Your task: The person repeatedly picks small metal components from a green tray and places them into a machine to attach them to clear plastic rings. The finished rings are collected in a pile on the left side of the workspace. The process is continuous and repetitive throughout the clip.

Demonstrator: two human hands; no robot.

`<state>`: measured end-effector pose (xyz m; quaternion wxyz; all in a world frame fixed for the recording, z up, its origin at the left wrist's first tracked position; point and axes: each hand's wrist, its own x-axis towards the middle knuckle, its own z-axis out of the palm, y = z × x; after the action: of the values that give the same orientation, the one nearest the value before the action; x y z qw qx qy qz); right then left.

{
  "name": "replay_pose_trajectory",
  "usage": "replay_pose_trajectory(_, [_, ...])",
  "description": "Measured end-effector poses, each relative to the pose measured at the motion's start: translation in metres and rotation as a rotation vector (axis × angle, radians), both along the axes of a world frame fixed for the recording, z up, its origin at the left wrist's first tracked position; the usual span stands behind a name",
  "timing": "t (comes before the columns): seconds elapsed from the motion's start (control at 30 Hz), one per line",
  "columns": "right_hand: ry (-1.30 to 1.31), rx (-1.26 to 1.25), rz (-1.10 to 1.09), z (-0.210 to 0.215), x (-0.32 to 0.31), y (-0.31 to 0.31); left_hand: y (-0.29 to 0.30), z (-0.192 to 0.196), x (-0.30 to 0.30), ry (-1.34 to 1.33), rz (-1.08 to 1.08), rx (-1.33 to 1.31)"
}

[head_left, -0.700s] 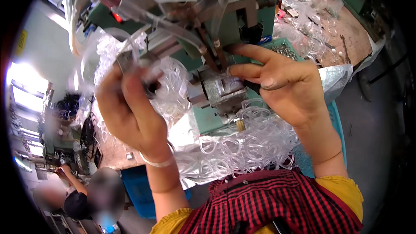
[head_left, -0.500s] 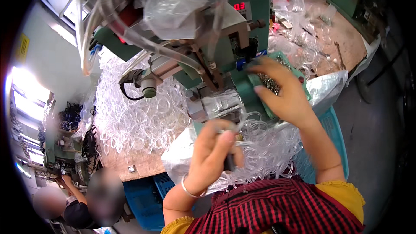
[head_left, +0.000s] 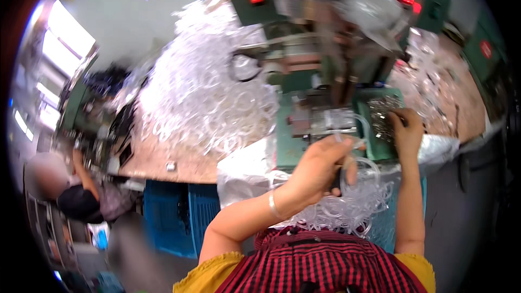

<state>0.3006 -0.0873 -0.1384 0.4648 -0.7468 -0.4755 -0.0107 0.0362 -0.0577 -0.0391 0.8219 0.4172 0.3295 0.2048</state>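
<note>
My left hand point(head_left: 321, 166) is closed on a loop of clear plastic tubing point(head_left: 362, 137), held just in front of the green machine point(head_left: 325, 125). Below it, a heap of clear tube loops point(head_left: 347, 209) lies in my lap area over a white bag point(head_left: 241, 171). My right hand point(head_left: 407, 129) reaches into a green tray of small metal parts point(head_left: 381, 115) on the machine's right side, fingers curled down among the pieces. What the fingertips pinch is hidden. The frame is motion-blurred.
A large pile of clear tube rings point(head_left: 206, 97) covers the brown bench point(head_left: 157, 154) to the left. Blue crates point(head_left: 182, 214) stand under the bench. Another person point(head_left: 70, 192) sits at far left. More green machines point(head_left: 434, 5) with red displays stand behind.
My view swung left and down. My left hand came down from the machine head to the tubing in front of me; my right hand moved right into the parts tray.
</note>
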Motion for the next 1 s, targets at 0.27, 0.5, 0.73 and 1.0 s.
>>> replay_pose_trajectory(0.27, [0.084, 0.080, 0.025, -0.003, -0.008, 0.000, -0.008, -0.036, -0.047, 0.038, 0.070, 0.483])
replay_pose_trajectory(0.5, [0.191, 0.197, 0.041, -0.001, -0.021, -0.018, 0.138, -0.032, -0.153, 1.337, 0.780, 1.830])
replay_pose_trajectory(0.73, [0.217, 0.104, 0.095, 0.013, -0.050, 0.011, 0.202, -0.052, -0.193, 1.223, 0.579, 2.149])
replay_pose_trajectory(1.0, [0.052, 0.143, -0.010, 0.002, -0.035, -0.030, 0.156, -0.093, -0.274, 1.299, 0.692, 1.030])
